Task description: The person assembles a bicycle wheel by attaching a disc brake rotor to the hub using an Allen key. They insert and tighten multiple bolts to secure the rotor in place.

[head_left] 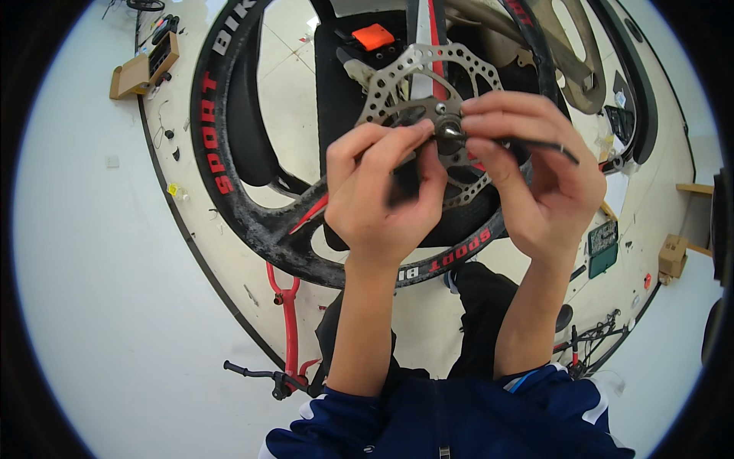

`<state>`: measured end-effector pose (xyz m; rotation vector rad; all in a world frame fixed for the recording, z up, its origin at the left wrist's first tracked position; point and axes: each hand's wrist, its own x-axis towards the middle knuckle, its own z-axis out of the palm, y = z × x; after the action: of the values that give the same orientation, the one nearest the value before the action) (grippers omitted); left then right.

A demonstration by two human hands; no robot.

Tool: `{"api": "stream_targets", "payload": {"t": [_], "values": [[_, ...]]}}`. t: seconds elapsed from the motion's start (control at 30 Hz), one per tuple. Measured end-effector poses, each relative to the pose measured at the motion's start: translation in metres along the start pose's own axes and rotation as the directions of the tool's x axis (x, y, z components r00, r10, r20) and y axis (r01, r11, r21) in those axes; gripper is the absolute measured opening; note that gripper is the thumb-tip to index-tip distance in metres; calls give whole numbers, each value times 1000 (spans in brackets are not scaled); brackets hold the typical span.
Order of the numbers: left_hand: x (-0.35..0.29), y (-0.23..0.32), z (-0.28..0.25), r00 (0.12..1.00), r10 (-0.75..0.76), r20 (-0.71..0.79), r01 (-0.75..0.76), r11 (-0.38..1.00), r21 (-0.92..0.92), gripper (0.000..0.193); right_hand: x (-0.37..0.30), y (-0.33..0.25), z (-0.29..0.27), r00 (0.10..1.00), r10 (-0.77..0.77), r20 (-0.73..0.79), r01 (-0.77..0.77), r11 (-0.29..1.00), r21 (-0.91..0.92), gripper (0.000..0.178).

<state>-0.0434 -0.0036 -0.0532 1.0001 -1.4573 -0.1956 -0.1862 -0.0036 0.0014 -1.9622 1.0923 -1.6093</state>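
Note:
A black bicycle wheel (pixel 256 222) with broad spokes and red and white lettering lies flat before me. A silver brake disc (pixel 382 86) full of holes is fixed round its hub (pixel 449 131). My left hand (pixel 386 183) is closed in a pinch at the left of the hub; its fingertips hide whatever is between them. Opposite it, my right hand (pixel 539 161) has its fingers bent round a thin black rod (pixel 547 144), whose far end sticks out to the right. The right fingertips are close to the shiny hub end.
Under the wheel is a black padded seat (pixel 329 92) with an orange piece (pixel 373 36) on it. A red bike frame (pixel 290 329) with handlebars lies at the lower left. An open cardboard box (pixel 145 69) and a green case (pixel 603 260) lie on the floor.

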Motion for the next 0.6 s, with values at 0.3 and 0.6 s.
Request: {"api": "stream_targets", "payload": {"t": [0.3,0.6], "values": [[11,11,-20,998,32,46,-40,984,175,36,-12,-12,15,990,129,-52,-129,992,11,18],[16,13,-16,992,103,70,-113,984,142,31,-12,-14,8,982,177,-72,-170,981,94,17]]}}
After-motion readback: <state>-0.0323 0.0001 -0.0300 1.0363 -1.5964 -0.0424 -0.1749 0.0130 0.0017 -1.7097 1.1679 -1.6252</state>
